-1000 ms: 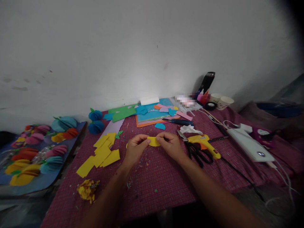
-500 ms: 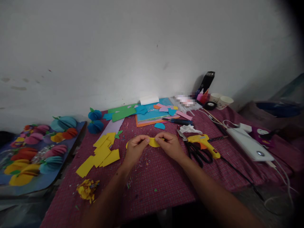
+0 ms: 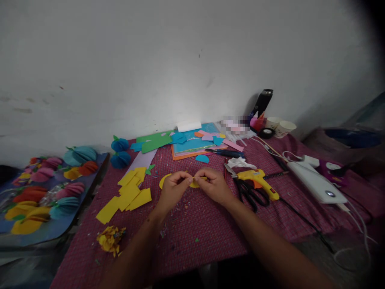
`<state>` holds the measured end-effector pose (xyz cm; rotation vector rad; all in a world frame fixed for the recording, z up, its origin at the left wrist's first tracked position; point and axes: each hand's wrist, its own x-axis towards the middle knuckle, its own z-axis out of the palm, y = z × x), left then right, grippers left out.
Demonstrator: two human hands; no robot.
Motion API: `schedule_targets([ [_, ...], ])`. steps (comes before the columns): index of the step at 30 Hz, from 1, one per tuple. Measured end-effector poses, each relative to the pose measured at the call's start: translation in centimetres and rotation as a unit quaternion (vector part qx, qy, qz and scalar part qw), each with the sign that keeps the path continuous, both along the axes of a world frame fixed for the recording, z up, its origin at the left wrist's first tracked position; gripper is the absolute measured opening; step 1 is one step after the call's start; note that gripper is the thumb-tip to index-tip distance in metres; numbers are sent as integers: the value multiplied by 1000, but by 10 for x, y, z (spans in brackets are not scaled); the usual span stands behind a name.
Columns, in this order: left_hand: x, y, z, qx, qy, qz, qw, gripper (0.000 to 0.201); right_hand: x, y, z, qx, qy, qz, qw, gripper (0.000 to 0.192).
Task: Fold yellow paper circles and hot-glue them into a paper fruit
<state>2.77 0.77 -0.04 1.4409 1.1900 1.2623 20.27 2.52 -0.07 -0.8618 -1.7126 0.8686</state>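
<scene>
- Yellow paper piece (image 3: 196,182) pinched between both hands, just above the checked cloth (image 3: 204,228), mid-table.
- Piece looks folded, nearly edge-on to the camera; long axis runs left-right, curved edge pointing down toward the person, straight fold edge on top.
- Left hand (image 3: 173,190) grips the left end of the piece, thumb and forefinger closed on it.
- Right hand (image 3: 214,185) grips the right end, fingertips closed on it; a thin yellow edge pokes out past the fingers.
- Second yellow half-round (image 3: 164,180) lies flat on the cloth just left of the left hand, partly hidden by it.
- Cut yellow sheets (image 3: 128,194) piled further left, well apart from the hands.
- Crumpled yellow scraps (image 3: 110,239) near the front-left cloth edge.
- Yellow glue gun (image 3: 258,181) and black scissors (image 3: 248,193) lie just right of the right hand, touching each other.
- Coloured paper stack (image 3: 192,145) at the back by the wall.
- Finished paper fruits (image 3: 45,192) on a blue board to the far left.
</scene>
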Motion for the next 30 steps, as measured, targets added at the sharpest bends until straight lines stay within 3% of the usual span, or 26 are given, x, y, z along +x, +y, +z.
schedule_targets([
  [14, -4, 3, -6, 2, -27, 23, 999, 17, 2, 3, -3, -65, 56, 12, 996, 10],
  [20, -2, 2, -6, -6, -24, 6, 1000, 23, 0, 2, -2, -40, 30, 8, 999, 14],
  [30, 2, -3, 6, 36, 46, 10, 998, 8, 0, 1, -3, 8, 4, 23, 1000, 11],
])
